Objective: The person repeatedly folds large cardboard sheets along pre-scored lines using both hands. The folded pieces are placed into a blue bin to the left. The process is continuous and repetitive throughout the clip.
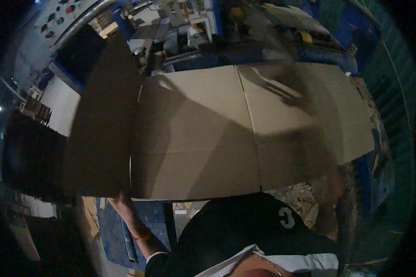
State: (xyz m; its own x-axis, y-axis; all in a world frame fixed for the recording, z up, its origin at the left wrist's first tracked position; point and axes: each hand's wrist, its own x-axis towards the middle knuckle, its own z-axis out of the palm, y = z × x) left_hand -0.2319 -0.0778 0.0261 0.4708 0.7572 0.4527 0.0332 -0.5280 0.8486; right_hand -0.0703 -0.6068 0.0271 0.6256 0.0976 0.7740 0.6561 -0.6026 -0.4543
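A large brown cardboard sheet [194, 134] with fold lines spreads across the view in front of me. Its left panel tilts up and lies in dark shadow. My left hand [120, 201] is closed on the near edge, close to the fold of that panel, and some of its fingers are hidden by the board. At the near right edge, my right hand [333, 183] is dim and smeared by motion, so its fingers cannot be made out. Broad shadows fall over the sheet.
Beyond the sheet stands a blue machine [259, 51]. A grey control panel [62, 21] with coloured buttons is at the far left. Cardboard scraps [300, 196] lie below the near edge, and a blue metal frame [111, 231] stands at the lower left.
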